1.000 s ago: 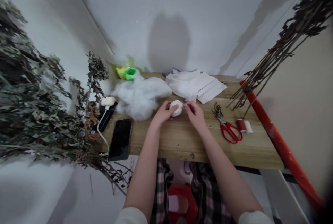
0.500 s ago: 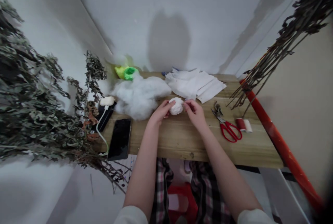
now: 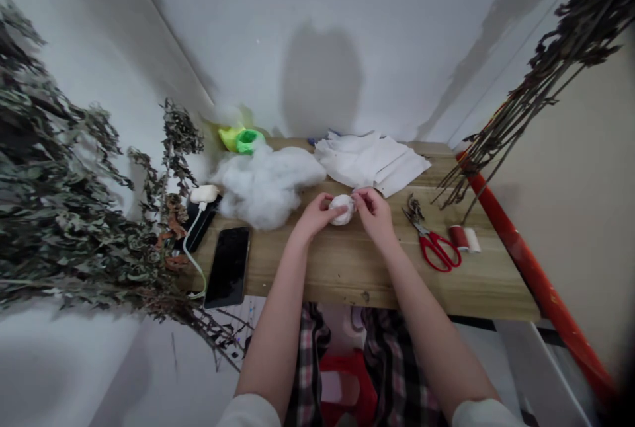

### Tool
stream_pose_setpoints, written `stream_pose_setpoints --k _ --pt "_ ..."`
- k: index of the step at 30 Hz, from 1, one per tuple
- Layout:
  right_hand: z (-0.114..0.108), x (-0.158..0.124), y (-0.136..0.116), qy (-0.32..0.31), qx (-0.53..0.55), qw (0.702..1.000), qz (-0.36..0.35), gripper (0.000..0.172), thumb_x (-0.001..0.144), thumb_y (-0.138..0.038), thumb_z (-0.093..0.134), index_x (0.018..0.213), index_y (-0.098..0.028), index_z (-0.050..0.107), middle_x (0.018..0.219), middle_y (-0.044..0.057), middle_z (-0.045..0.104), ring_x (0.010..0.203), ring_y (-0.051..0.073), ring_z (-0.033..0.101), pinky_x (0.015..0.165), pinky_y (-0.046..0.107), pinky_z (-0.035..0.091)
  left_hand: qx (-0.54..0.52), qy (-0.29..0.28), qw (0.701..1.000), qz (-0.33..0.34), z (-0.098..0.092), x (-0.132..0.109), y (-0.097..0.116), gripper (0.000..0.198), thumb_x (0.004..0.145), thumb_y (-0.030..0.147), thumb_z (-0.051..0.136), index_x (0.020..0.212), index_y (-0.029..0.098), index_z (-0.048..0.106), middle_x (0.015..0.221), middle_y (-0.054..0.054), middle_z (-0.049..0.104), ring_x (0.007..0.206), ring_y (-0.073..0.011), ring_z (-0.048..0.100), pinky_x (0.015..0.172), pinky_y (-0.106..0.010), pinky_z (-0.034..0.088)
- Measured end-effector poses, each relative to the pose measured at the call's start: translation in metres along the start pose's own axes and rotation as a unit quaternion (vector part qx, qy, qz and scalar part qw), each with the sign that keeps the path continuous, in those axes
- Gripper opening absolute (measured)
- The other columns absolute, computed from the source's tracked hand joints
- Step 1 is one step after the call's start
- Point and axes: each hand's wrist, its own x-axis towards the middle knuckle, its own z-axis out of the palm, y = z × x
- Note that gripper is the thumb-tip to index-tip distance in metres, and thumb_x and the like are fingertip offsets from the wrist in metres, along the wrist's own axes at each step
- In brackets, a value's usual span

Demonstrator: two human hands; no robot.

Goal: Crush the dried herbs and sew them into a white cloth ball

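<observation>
A small round white fabric ball is held just above the wooden table. My left hand is closed around its left side, with the thumb across the front. At the ball's right edge, my right hand pinches with thumb and fingertips; what lies in that pinch is too small to make out. Behind the ball, white cloth pieces lie in a loose stack. Fluffy white stuffing is heaped to the left of my hands.
To the right lie red-handled scissors, a red thread spool and a white thread spool. A black phone and a cabled white charger are at left. Dried plants crowd the left side; more dried stalks lean at right.
My left hand has shifted slightly right, and the ball has turned and moved a little right and down. The left thumb now reaches across its front. My right hand keeps its pinch.
</observation>
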Motion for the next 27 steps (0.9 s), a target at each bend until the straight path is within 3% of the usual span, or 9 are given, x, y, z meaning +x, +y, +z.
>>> stream_pose_setpoints --k 7,14,20,27 --pt "0.003 -0.007 -0.009 -0.026 -0.027 0.999 -0.022 0.022 0.089 -0.042 0.046 0.084 -0.023 0.055 0.073 0.002 0.055 0.065 0.016 0.049 0.06 0.028 0.04 0.03 0.096 0.995 0.015 0.004 0.006 -0.005 0.045 0.065 0.053 0.072 0.085 0.017 0.052 0.07 -0.001 0.06 0.063 -0.0113 0.053 0.059 -0.022 0.041" --pt "0.003 -0.011 -0.006 -0.038 -0.02 0.999 -0.013 0.021 0.089 -0.041 0.046 0.083 -0.023 0.054 0.07 0.001 0.054 0.062 0.016 0.048 0.058 0.027 0.038 0.024 0.147 0.989 -0.004 0.006 0.005 0.001 0.04 0.073 0.056 0.063 0.076 0.018 0.051 0.063 0.001 0.055 0.059 -0.0104 0.049 0.054 -0.021 0.037" --pt "0.008 -0.017 -0.009 -0.075 -0.048 0.995 -0.044 0.019 0.089 -0.035 0.047 0.081 -0.021 0.057 0.074 0.003 0.059 0.066 0.016 0.05 0.062 0.028 0.04 -0.051 0.164 0.984 -0.038 0.013 0.006 0.005 0.047 0.071 0.061 0.062 0.084 0.017 0.054 0.059 0.003 0.052 0.053 -0.0086 0.046 0.05 -0.021 0.034" --pt "0.008 -0.02 -0.001 -0.102 -0.061 0.991 -0.052 0.018 0.086 -0.033 0.051 0.083 -0.019 0.063 0.077 0.004 0.065 0.07 0.017 0.056 0.064 0.027 0.042 -0.174 0.156 0.971 -0.058 0.014 0.003 0.012 0.047 0.07 0.061 0.065 0.071 0.019 0.044 0.045 0.01 0.03 0.037 -0.0028 0.024 0.038 -0.02 0.014"
